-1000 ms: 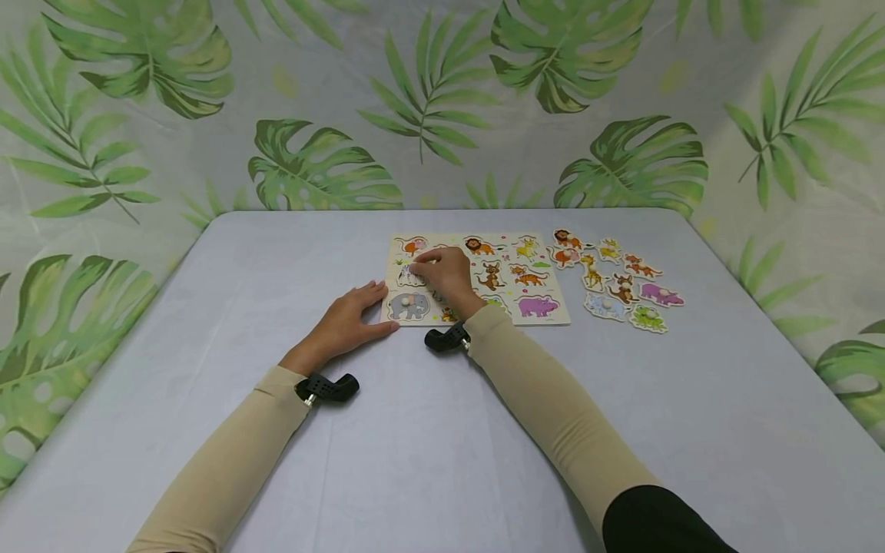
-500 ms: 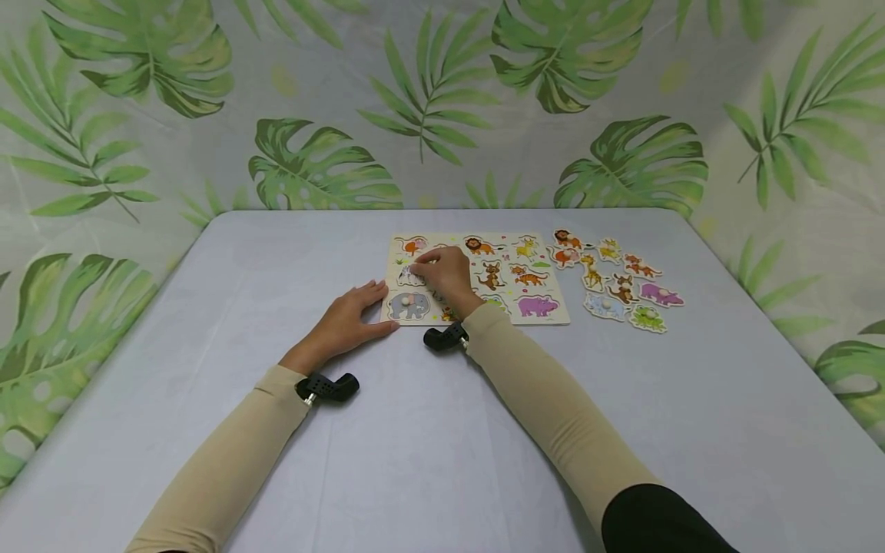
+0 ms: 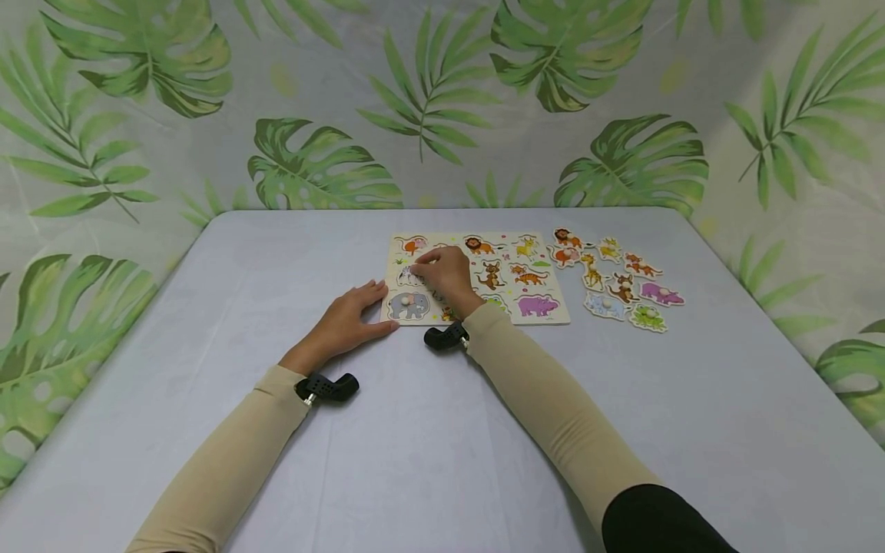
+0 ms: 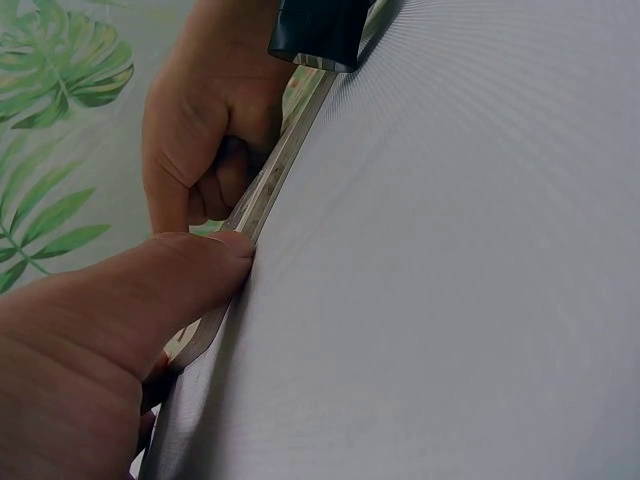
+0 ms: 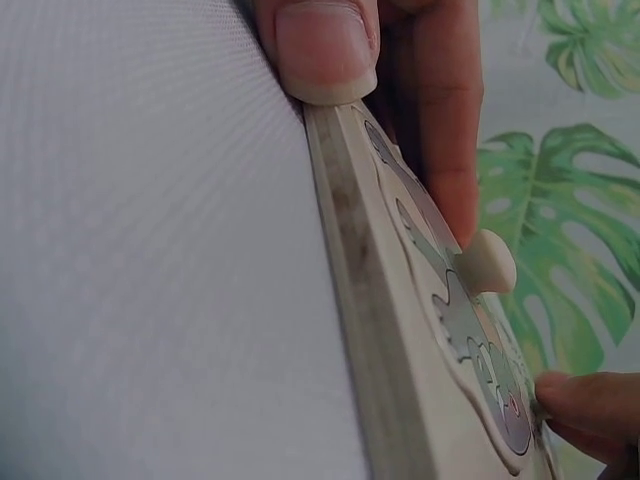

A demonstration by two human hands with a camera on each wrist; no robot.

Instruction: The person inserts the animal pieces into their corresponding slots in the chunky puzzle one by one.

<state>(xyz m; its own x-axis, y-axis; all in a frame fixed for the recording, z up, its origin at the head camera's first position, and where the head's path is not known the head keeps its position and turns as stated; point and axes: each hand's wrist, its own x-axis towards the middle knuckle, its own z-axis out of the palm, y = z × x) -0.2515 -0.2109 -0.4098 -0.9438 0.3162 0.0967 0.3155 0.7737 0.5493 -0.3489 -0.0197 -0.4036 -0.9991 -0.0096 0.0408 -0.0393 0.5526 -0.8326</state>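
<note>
Gripping the zebra piece (image 3: pixel 411 274) by its knob on the puzzle board (image 3: pixel 553 315), our right hand (image 3: pixel 449 275) pinches while our left hand (image 3: pixel 346 322) steadies flat; light, stiff wood, we judge.

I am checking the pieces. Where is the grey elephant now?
In the head view, the elephant sits in the near left corner of the board, between the left hand and the right hand.
</note>
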